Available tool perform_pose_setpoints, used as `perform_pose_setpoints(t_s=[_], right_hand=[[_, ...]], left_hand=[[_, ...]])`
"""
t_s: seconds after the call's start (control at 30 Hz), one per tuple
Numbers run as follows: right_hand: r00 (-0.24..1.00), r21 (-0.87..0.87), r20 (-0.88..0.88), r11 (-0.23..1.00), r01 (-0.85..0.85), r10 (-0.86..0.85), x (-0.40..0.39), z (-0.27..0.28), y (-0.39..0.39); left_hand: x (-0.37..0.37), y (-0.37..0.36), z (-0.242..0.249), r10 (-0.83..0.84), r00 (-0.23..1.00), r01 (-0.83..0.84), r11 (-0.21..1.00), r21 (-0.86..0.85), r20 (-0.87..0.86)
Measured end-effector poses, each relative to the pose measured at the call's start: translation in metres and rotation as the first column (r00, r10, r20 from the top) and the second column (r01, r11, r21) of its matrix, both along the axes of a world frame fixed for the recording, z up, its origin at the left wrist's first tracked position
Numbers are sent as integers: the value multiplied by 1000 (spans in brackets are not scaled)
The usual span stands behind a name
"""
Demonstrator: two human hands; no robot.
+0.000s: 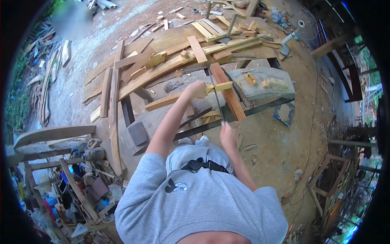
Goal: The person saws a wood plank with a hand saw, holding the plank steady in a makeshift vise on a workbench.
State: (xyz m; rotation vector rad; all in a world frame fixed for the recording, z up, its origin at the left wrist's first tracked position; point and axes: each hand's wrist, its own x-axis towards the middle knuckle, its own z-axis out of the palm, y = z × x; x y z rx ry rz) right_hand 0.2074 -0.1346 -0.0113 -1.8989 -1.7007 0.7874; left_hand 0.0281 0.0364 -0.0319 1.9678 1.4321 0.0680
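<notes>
My left hand (196, 89) is closed on a light wooden strip (164, 101), pressing it near its right part. The strip's right end lies across a reddish-brown wooden block (227, 94). My right hand (227, 131), somewhat blurred, is wrapped round the near end of a long thin saw (218, 102). The saw's dark blade runs away from me and crosses the strip between my left hand and the block. Its handle is hidden in my fingers. Small wood offcuts (250, 79) lie on the worn workbench (270, 87) to the right.
Long boards (183, 57) and planks are stacked beyond the bench. A dark square piece (138, 133) sits at its left end. Cluttered shelving (77, 187) stands at the lower left, a wooden frame (328, 175) at the right. A cable (312, 134) runs over the dirt floor.
</notes>
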Motion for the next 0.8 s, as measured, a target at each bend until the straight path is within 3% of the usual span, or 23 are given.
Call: perform_pose_setpoints(t_s=[0.07, 0.2, 0.4, 0.47, 0.57, 0.67, 0.8], right_hand=[[987, -127, 161, 992, 5, 15, 13, 16, -23], [998, -99, 49, 995, -29, 34, 11, 18, -15], [993, -67, 94, 996, -64, 70, -12, 4, 47], [977, -63, 204, 997, -51, 63, -21, 2, 57], [972, -20, 233, 999, -33, 37, -33, -3, 74], [967, -33, 251, 999, -26, 33, -37, -1, 80], [969, -38, 243, 999, -34, 43, -25, -4, 50]], left_hand=[[1, -1, -3, -2, 1000, 3, 998, 67, -9], [0, -5, -8, -42, 998, 47, 988, 150, -41], [0, -4, -11, -39, 999, 43, 988, 149, -29], [1, -3, -17, -44, 999, 49, 978, 201, -29], [1, 1, -18, -46, 997, 52, 993, 105, -61], [-2, 6, -17, -115, 993, 120, 984, 130, -40], [-3, 6, -6, -81, 997, 81, 996, 32, -7]])
